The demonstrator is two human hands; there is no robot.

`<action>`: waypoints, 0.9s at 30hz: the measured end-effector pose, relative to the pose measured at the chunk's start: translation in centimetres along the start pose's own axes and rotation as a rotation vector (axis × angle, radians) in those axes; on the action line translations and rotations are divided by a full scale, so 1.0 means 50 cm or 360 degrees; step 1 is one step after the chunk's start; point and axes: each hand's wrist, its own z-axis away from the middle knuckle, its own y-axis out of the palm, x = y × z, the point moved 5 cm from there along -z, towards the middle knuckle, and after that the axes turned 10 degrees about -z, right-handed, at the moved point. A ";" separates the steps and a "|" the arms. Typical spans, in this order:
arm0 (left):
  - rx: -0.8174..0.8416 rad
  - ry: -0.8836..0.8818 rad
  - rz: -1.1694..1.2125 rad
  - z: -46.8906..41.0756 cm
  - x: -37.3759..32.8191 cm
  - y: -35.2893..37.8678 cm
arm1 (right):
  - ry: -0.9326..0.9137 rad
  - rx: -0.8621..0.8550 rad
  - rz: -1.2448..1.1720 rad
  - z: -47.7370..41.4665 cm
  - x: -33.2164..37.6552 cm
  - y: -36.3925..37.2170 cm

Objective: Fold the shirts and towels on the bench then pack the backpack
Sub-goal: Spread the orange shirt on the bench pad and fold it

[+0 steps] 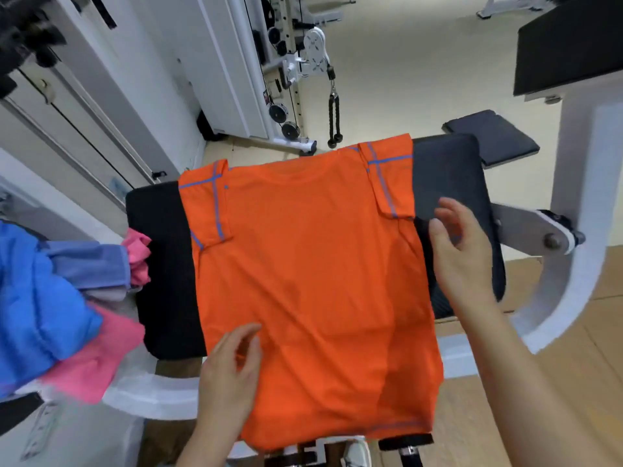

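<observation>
In the head view, the orange short-sleeved shirt with blue seam trim (313, 264) lies spread flat across the black padded gym bench (161, 264). Both sleeves are already turned in over its body, apparently to square it up for the long side folds. The left hand (232, 369) sits loosely open over the shirt's near-left edge and the right hand (462, 251) loosely open beside its right edge, neither gripping cloth. A heap of blue and pink garments (40, 298) waits at the bench's left end.
</observation>
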 end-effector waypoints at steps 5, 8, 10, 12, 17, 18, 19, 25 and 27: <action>0.0059 -0.0646 0.0226 0.118 0.181 0.016 | 0.0413 -0.0034 0.0136 0.267 -0.141 -0.061; 0.0001 -0.0850 0.0299 0.160 0.231 0.027 | 0.0656 -0.0090 0.0289 0.362 -0.220 -0.096; 0.0048 -0.0928 0.0271 0.174 0.251 0.037 | 0.0800 -0.0118 0.0336 0.397 -0.258 -0.112; 0.0144 -0.0941 0.0246 0.186 0.263 0.047 | 0.0956 -0.0101 0.0299 0.429 -0.285 -0.118; 0.0224 -0.0870 0.0319 0.178 0.261 0.063 | 0.1179 -0.0086 0.0103 0.448 -0.310 -0.112; 0.0217 -0.0874 0.0348 0.174 0.261 0.066 | 0.1213 -0.0094 0.0052 0.445 -0.312 -0.109; 0.0206 -0.0887 0.0377 0.171 0.263 0.069 | 0.1243 -0.0106 -0.0001 0.441 -0.313 -0.106; 0.0173 -0.0846 0.0301 0.151 0.271 0.084 | 0.1320 -0.0149 -0.0022 0.425 -0.327 -0.088; 0.0151 -0.0838 0.0314 0.152 0.274 0.085 | 0.1297 -0.0127 0.0015 0.423 -0.327 -0.092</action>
